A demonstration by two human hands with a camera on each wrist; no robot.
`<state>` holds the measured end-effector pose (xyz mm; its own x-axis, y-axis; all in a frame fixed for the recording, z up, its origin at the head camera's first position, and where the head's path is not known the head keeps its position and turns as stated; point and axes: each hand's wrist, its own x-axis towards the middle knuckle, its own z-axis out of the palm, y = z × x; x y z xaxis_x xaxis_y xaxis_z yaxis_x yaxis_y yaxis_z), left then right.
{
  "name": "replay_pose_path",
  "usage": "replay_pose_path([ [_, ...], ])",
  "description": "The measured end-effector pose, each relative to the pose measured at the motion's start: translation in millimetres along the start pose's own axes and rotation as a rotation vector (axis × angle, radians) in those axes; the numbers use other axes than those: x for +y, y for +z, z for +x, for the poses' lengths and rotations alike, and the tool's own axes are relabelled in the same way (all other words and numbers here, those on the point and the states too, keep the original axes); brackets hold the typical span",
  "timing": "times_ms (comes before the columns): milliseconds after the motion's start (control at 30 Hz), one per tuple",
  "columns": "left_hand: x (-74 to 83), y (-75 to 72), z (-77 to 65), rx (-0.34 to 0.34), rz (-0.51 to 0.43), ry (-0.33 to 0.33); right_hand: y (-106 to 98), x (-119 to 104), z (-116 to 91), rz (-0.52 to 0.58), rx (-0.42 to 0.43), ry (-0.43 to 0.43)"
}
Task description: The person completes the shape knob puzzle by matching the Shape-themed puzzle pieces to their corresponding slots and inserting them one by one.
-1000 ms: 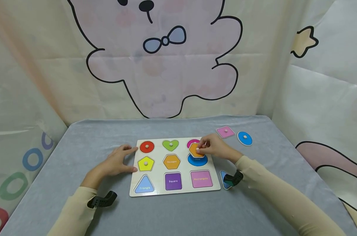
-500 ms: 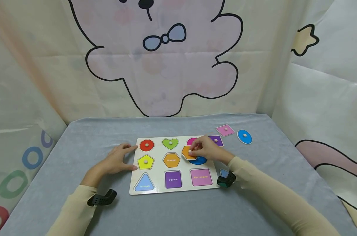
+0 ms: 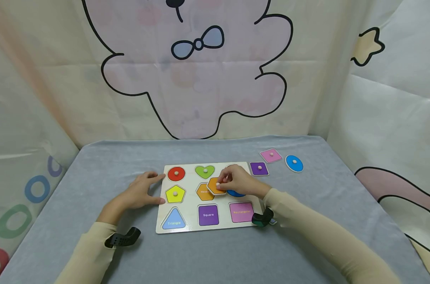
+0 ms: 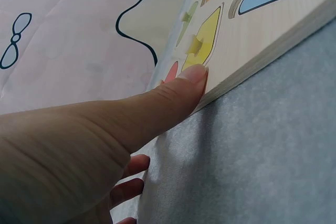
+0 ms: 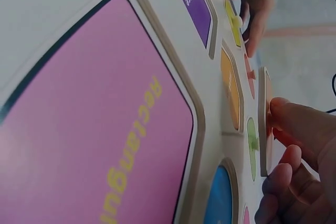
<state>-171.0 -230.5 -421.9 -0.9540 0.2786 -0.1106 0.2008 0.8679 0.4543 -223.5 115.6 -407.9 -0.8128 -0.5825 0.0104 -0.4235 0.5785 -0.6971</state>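
A wooden shape puzzle board lies flat on the cloth. My right hand pinches an orange hexagon puzzle piece by its small knob. In the right wrist view the piece is seen edge-on, raised above the board. It overlaps the right part of the orange hexagon recess in the head view. My left hand touches the board's left edge with thumb and forefinger; the left wrist view shows its thumb near the yellow pentagon piece. The right hand hides most of the upper-right recess.
Red, green heart and yellow pieces sit in the board. Triangle, square and rectangle recesses show printed bottoms. Purple, pink and blue oval pieces lie at the board's right.
My right hand has moved left across the board with the orange hexagon piece, from the upper-right recesses to the hexagon recess. The left hand stays at the board's edge.
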Motion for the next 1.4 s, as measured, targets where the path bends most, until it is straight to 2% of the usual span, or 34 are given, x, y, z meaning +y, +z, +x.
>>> replay_pose_path([
  [400,1.2,0.7,1.0,-0.006,0.001,-0.001,16.9,-9.9,7.9,0.055,-0.04,0.014],
  [1400,0.2,-3.4,-1.3,0.008,0.007,0.019,34.1,-19.2,15.6,-0.032,-0.041,0.085],
])
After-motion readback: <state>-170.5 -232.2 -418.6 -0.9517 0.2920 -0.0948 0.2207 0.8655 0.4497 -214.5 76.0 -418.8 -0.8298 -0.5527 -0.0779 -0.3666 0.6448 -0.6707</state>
